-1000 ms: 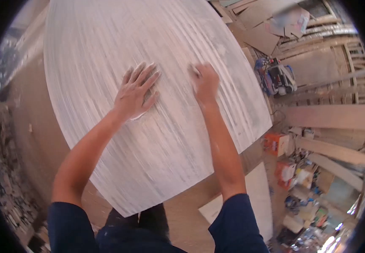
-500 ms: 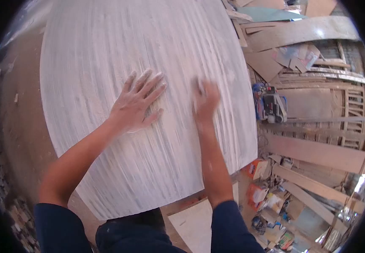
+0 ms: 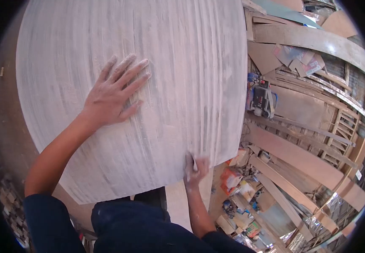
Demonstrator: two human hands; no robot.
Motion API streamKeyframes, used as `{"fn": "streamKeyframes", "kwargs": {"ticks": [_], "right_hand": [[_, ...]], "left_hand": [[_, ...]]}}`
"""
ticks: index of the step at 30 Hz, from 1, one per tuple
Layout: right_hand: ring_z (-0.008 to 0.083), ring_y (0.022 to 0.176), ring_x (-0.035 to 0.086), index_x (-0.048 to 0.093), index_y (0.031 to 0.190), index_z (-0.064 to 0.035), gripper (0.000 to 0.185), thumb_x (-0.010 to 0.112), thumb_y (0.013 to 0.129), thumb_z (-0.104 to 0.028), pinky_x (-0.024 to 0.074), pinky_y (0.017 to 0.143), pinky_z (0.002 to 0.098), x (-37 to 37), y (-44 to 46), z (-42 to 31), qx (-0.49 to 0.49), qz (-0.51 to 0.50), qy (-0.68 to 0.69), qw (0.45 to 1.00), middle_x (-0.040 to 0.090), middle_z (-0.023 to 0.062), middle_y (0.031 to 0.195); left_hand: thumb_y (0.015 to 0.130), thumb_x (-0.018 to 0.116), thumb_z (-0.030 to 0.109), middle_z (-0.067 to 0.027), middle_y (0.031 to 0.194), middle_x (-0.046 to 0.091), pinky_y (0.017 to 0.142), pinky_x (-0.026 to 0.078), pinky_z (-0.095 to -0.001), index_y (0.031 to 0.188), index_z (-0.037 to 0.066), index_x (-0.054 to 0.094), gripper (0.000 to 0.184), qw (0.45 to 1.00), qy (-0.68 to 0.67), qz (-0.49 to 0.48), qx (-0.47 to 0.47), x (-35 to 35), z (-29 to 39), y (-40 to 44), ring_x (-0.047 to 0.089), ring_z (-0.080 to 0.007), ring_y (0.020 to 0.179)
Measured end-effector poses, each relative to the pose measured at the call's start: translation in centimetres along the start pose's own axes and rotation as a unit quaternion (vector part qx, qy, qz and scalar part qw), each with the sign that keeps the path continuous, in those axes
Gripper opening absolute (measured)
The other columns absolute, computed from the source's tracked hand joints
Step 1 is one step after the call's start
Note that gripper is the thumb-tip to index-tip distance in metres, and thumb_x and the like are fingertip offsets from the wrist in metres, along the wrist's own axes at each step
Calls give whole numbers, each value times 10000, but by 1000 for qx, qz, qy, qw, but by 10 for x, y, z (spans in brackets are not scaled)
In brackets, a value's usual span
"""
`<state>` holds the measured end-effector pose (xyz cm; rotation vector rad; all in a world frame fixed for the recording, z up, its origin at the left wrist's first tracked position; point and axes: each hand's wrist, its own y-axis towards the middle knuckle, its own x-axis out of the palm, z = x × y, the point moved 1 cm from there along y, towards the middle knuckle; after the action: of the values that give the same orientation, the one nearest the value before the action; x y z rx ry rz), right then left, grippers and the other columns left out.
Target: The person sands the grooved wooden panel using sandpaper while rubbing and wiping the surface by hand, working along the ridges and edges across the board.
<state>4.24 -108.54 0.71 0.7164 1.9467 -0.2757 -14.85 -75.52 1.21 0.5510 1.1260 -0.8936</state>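
A large board (image 3: 170, 105), streaked white and grey and coated with pale dust, stretches out in front of me. My left hand (image 3: 117, 90) lies flat on its middle left, fingers spread and whitened by dust. Close to the near right edge, my right hand (image 3: 197, 168) is curled around a small dark flat piece that looks like sandpaper (image 3: 189, 162), pressed against the board. Most of that piece is hidden by the fingers, and the hand is slightly blurred.
To the right, a power tool (image 3: 262, 98) with a black and blue body sits beside the board. Wooden planks (image 3: 292, 149), sheet offcuts (image 3: 267, 59) and a ladder-like frame (image 3: 340, 130) lie beyond. Orange-and-white containers (image 3: 231, 179) and clutter stand at the lower right.
My right hand has swept toward me, from the board's middle right down to its near edge. My left hand stays flat on the board. The view has shifted a little.
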Motion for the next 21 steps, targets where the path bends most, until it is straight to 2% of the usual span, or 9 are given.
{"fn": "streamKeyframes", "kwargs": {"ticks": [1,4,7,8,9,11,15,17,21], "right_hand": [[274,712,570,649,808,-35,236,790,697,117,410,645,381,28,35,-3,-147,130,73,978,614,118,772],[240,694,565,599,751,-40,178,771,791,-15,406,638,376,105,209,-74,-216,177,59,958,603,103,738],[319,931,594,653,886,-75,150,658,850,-220,322,831,502,157,350,-133,-97,2,38,995,649,103,926],[371,1111,607,668,1144,-105,394,675,880,-397,425,924,532,162,370,-145,-98,23,15,995,688,189,1127],[369,922,652,694,881,-29,276,622,913,-293,452,834,540,197,370,-136,-137,286,39,948,679,234,896],[224,652,545,531,696,-7,300,685,858,-209,391,598,414,147,309,-108,-154,53,-10,987,587,127,682],[264,875,604,666,846,-9,40,705,849,-1,440,882,425,61,65,-7,-138,167,44,975,643,103,860],[301,740,569,699,895,-3,165,728,753,77,418,737,392,-19,-41,13,11,-22,-44,999,615,136,787],[225,657,516,685,863,14,101,725,786,65,417,664,360,-84,-158,43,118,-63,-18,991,568,98,735]], "left_hand": [[927,534,445,-4,1584,296,1244,117,-489,1467,208,434,599,1000,-1,9,3,0,1,0,222,-227,1479],[920,556,424,-10,1575,319,1242,126,-487,1459,200,445,594,1000,6,20,10,-2,1,-1,244,-237,1472],[916,574,400,-16,1566,339,1240,139,-484,1457,194,449,592,999,33,37,20,5,-6,0,262,-247,1466],[915,581,391,-18,1562,348,1239,146,-482,1457,192,449,592,997,44,52,30,10,-8,-2,268,-251,1465],[915,581,391,-18,1562,348,1239,146,-482,1457,192,449,592,998,41,43,22,17,-10,-4,268,-251,1465],[921,581,389,-32,1563,347,1234,151,-498,1451,180,458,582,994,67,86,30,26,-6,-5,261,-267,1468],[928,579,384,-48,1561,350,1227,150,-525,1442,164,470,569,990,61,124,8,39,26,5,259,-283,1467],[929,573,389,-59,1549,368,1217,141,-550,1432,155,485,562,992,38,116,20,38,58,19,268,-286,1464],[951,543,403,-37,1574,337,1228,114,-530,1472,170,435,581,993,35,113,15,46,101,42,221,-258,1487]]}}
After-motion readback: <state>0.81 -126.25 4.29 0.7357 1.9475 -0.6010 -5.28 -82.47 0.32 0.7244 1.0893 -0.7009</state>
